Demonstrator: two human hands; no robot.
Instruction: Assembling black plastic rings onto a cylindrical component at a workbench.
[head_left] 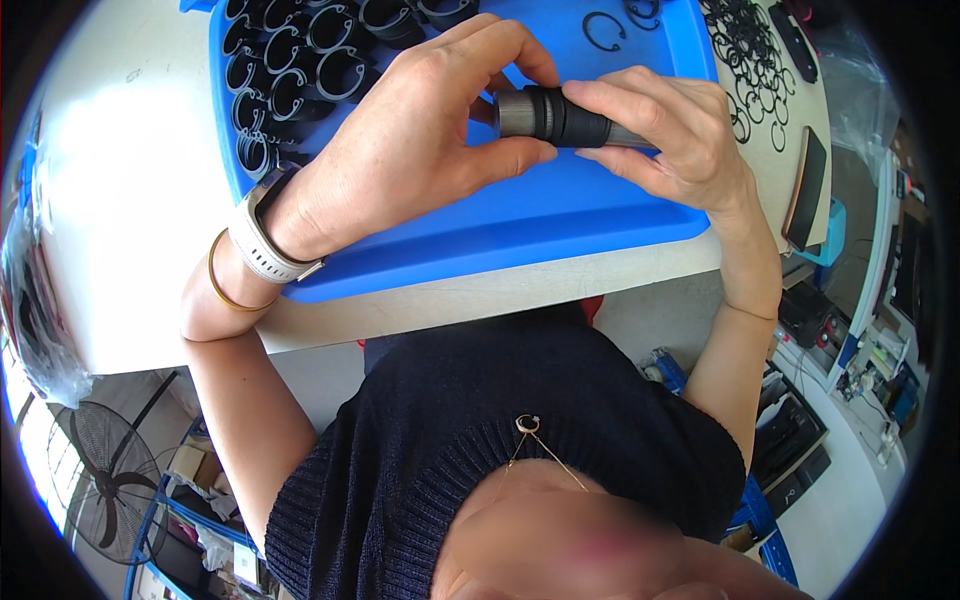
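Note:
Over a blue tray (520, 235), both hands meet at a grey metal cylinder (515, 113) with black bands around it, probably stacked rings. My right hand (680, 125) grips its right end between thumb and fingers. From the left, the thumb and forefinger of my left hand (420, 130) close around the banded part; its other fingers are partly hidden behind. Stacks of black retaining rings (290, 92) stand in rows in the tray's far left part. A loose retaining ring (603, 31) lies at the tray's far side.
Right of the tray, a heap of loose black rings (750, 65) spreads over the white table (150, 200). A dark, flat, phone-like object (805, 190) rests at the right edge, below a black tool (793, 42). A standing fan (108, 482) is at lower left.

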